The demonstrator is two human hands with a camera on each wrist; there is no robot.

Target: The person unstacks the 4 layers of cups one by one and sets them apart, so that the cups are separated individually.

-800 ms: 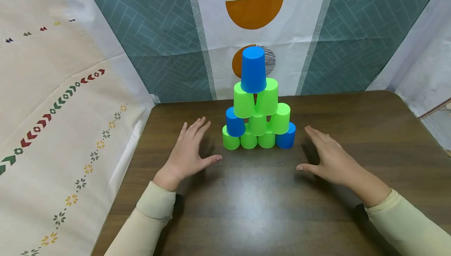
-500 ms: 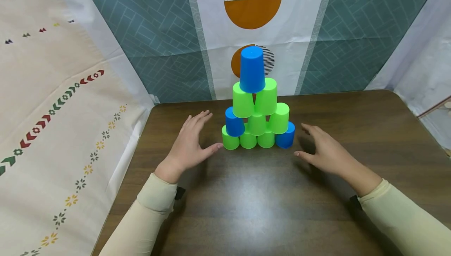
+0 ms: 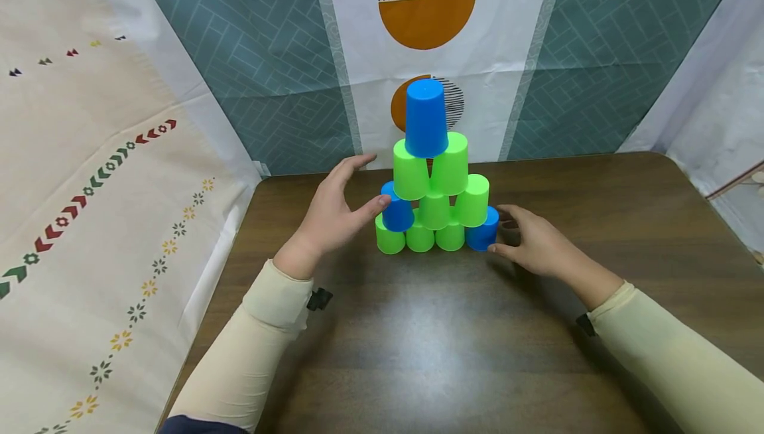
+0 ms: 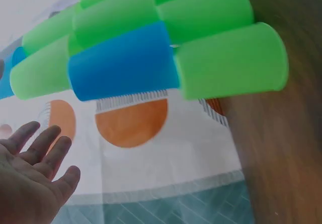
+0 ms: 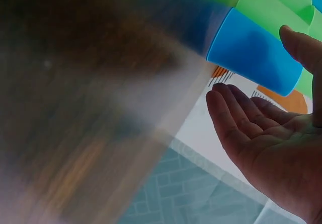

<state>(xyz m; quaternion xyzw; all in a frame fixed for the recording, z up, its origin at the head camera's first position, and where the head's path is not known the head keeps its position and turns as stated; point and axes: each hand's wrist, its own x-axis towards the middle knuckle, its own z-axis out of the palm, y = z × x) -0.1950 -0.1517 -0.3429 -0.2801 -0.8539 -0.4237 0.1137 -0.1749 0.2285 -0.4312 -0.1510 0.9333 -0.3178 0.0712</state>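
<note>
Upside-down green and blue plastic cups stand stacked as a four-level pyramid on the table. A blue cup (image 3: 426, 119) tops it, above two green cups, one being a green cup (image 3: 450, 163). My left hand (image 3: 328, 215) is raised at the pyramid's left side, fingers spread, its thumb tip overlapping the second-level blue cup (image 3: 398, 212) in the head view. The left wrist view shows space between the fingers and that blue cup (image 4: 123, 63). Low on the right, my right hand (image 3: 540, 241) has thumb and fingers spread beside the bottom-row blue cup (image 5: 256, 50), holding nothing.
The brown wooden table (image 3: 418, 354) reaches back to a hanging cloth (image 3: 268, 75) with teal and white panels, close behind the pyramid. A patterned cream cloth (image 3: 119, 221) hangs along the left edge.
My left hand has risen from beside the bottom row toward the upper levels, thumb now over the blue cup. The right hand has moved left, closer to the bottom blue cup. The pyramid stands unchanged.
</note>
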